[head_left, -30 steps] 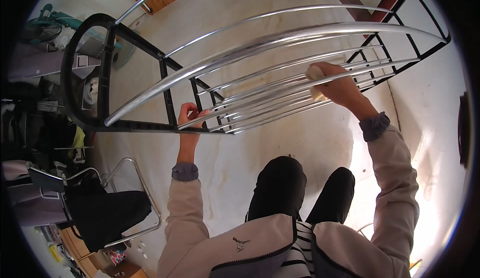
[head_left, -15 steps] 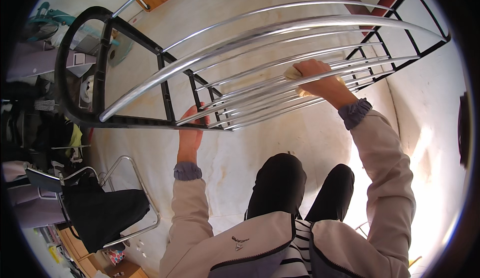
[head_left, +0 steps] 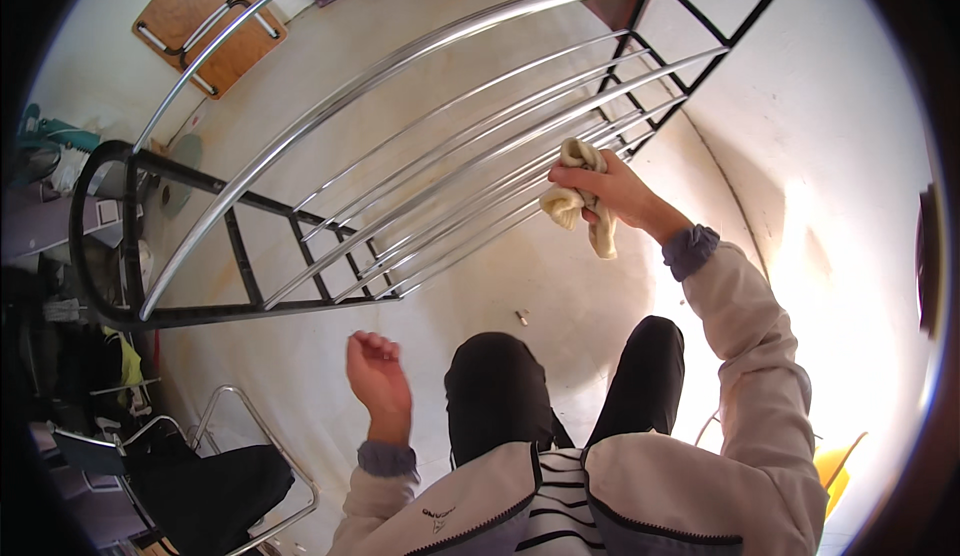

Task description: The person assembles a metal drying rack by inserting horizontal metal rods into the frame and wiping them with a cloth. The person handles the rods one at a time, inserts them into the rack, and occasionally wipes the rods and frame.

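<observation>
A long rack of curved silver metal bars and black ladder-like ends [head_left: 395,59] crosses the upper frame, long axis slanting from middle left to upper right; right of centre, the right grip [head_left: 622,194] clutches a crumpled cream cloth [head_left: 603,234], its tail pointing down; the left grip [head_left: 380,381], left of centre, is half open

We see a silver-barred, black-ended rack [head_left: 400,56] slanting up rightward — and a crumpled cream cloth [head_left: 564,208] by its right half.

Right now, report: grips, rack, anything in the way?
Left grip looks empty; right grip holds cream cloth. Metal rack ahead, clear of left grip. No obstruction seen.
</observation>
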The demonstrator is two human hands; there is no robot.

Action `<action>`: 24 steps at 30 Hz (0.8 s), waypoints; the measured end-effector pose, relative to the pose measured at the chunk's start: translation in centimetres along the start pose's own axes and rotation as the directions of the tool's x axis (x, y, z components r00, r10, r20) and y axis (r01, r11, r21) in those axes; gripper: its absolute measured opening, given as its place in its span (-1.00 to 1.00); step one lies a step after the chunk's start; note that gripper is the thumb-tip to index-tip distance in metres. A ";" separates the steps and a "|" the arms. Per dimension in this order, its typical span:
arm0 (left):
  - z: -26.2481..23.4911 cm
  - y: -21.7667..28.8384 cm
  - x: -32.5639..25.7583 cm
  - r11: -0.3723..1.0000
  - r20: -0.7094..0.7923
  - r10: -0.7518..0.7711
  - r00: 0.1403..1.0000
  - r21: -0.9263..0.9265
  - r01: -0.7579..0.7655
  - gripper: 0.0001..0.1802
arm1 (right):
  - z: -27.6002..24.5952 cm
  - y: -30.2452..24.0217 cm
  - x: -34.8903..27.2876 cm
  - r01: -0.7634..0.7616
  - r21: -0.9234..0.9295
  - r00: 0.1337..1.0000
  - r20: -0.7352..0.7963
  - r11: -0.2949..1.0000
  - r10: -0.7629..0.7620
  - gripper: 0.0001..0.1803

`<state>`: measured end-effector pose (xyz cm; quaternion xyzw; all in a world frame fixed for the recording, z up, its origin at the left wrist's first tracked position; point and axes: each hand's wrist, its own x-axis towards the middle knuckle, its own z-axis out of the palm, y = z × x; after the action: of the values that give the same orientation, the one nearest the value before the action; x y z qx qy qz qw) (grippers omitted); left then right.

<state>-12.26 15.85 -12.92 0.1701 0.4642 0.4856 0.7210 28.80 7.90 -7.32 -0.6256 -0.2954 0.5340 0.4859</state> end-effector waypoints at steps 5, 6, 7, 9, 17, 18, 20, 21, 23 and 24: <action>12.3 -2.3 -9.9 0.851 0.426 -0.399 0.812 -0.159 0.501 -0.56 | -6.0 -1.2 -4.6 -0.255 0.187 0.967 0.037 0.949 0.252 -0.66; 14.6 -2.8 -11.2 0.780 0.528 -0.419 0.739 -0.206 0.591 -0.54 | -7.3 -1.7 -6.1 -0.282 0.195 0.959 0.038 0.940 0.280 -0.64; 16.2 -3.5 -12.2 0.763 0.488 -0.484 0.726 -0.170 0.623 -0.53 | -8.2 -1.7 -7.6 -0.294 0.251 0.954 0.021 0.922 0.298 -0.64; 17.9 -5.0 -14.1 0.781 0.377 -0.547 0.747 -0.090 0.617 -0.51 | -9.6 -0.9 -10.6 -0.304 0.378 0.941 -0.026 0.875 0.338 -0.63; 14.5 -10.9 -17.7 0.735 0.204 -0.442 0.874 0.641 0.222 -0.53 | -6.7 5.9 -19.7 0.039 0.890 0.952 -0.171 0.455 0.254 -0.53; 13.7 -11.8 -18.4 0.659 0.246 -0.380 0.892 0.749 0.074 -0.51 | -5.1 6.0 -21.4 0.049 0.907 0.949 -0.172 0.418 0.264 -0.52; 11.7 -13.2 -18.8 0.427 0.287 -0.428 0.857 0.900 -0.088 -0.49 | -0.6 5.3 -24.9 0.139 0.913 0.936 -0.248 0.384 0.249 -0.49; 10.4 -13.6 -19.2 0.334 0.347 -0.431 0.833 0.919 -0.210 -0.47 | 1.6 4.5 -27.1 0.148 0.912 0.928 -0.261 0.383 0.264 -0.50; 7.7 -14.5 -20.7 -0.060 0.585 -0.462 0.666 0.729 -0.682 -0.46 | 5.6 2.5 -31.9 0.110 0.922 0.874 -0.268 0.371 0.406 -0.57; 6.3 -14.6 -21.9 -0.230 0.645 -0.535 0.546 0.511 -0.828 -0.45 | 7.1 1.5 -34.4 0.123 0.939 0.885 -0.250 0.321 0.393 -0.58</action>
<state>-1.25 -8.47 -8.81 0.9205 0.2227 -0.0988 0.3055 12.98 -21.10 4.71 -0.3541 0.2398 0.4894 0.7600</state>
